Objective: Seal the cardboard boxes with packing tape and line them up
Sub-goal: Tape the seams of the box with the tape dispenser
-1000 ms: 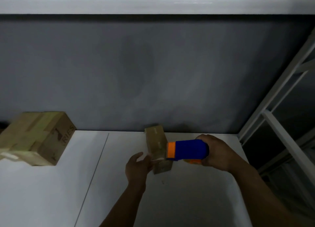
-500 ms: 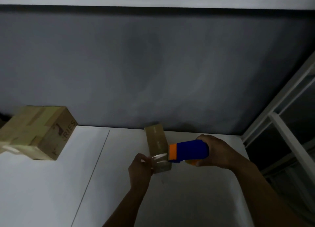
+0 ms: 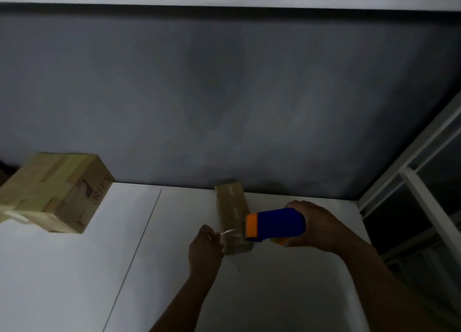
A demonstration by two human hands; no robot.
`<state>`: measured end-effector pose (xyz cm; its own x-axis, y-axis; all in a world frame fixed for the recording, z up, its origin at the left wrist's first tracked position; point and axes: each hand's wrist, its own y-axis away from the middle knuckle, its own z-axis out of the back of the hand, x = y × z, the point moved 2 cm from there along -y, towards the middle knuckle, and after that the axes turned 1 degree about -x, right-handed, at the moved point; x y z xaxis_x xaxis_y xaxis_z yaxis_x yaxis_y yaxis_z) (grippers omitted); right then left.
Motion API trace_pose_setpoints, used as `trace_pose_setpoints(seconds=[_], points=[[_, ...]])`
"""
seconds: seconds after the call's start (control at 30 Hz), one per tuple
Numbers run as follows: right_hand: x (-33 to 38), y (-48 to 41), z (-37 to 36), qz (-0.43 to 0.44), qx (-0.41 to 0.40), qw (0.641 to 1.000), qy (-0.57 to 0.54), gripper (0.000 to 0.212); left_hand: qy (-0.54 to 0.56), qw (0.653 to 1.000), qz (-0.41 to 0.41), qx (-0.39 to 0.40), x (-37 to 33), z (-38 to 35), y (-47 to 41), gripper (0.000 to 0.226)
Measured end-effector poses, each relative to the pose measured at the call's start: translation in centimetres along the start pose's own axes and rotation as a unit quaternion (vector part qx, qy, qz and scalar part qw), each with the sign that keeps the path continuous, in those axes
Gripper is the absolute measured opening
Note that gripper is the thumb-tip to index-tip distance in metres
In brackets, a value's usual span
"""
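Observation:
A small narrow cardboard box (image 3: 232,204) lies on the white table (image 3: 74,269) near the grey wall. My right hand (image 3: 316,224) grips a blue and orange tape dispenser (image 3: 274,224) over the box's near right end. A short strip of clear tape (image 3: 228,232) runs from the dispenser leftward to my left hand (image 3: 205,246), which pinches its free end beside the box's near left corner. A larger taped cardboard box (image 3: 55,192) with printed letters sits at the far left.
A grey wall (image 3: 224,94) stands right behind the table. A white metal frame (image 3: 419,182) rises at the right, past the table's right edge. A thin seam (image 3: 139,246) runs across the tabletop left of my left arm.
My left hand went from lying open beside the small box to pinching the tape end and drawing it out leftward. The dispenser stayed over the box's near end.

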<state>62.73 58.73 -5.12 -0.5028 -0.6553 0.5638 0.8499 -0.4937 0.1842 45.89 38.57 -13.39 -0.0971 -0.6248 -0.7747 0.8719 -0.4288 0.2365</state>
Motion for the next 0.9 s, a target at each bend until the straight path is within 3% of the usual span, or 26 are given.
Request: trace_pose_setpoints(seconds=[0.13, 0.23, 0.7, 0.9], points=[[-0.5, -0.3, -0.3, -0.002, 0.001, 1.000, 0.012, 0.062, -0.052, 0.999, -0.011, 0.005, 0.0, 0.2, -0.9, 0.017], [-0.4, -0.3, -0.5, 0.005, -0.010, 1.000, 0.007, 0.061, -0.026, 0.999, -0.025, -0.012, 0.1, 0.2, -1.0, 0.016], [-0.8, -0.3, -1.8, -0.007, -0.001, 1.000, 0.007, 0.064, -0.041, 0.998, 0.042, -0.005, 1.8, -0.8, -1.7, 0.020], [-1.0, -0.1, -2.7, -0.024, 0.018, 0.999, -0.021, 0.068, 0.055, 0.994, 0.093, 0.014, 3.6, -1.6, -1.9, 0.019]])
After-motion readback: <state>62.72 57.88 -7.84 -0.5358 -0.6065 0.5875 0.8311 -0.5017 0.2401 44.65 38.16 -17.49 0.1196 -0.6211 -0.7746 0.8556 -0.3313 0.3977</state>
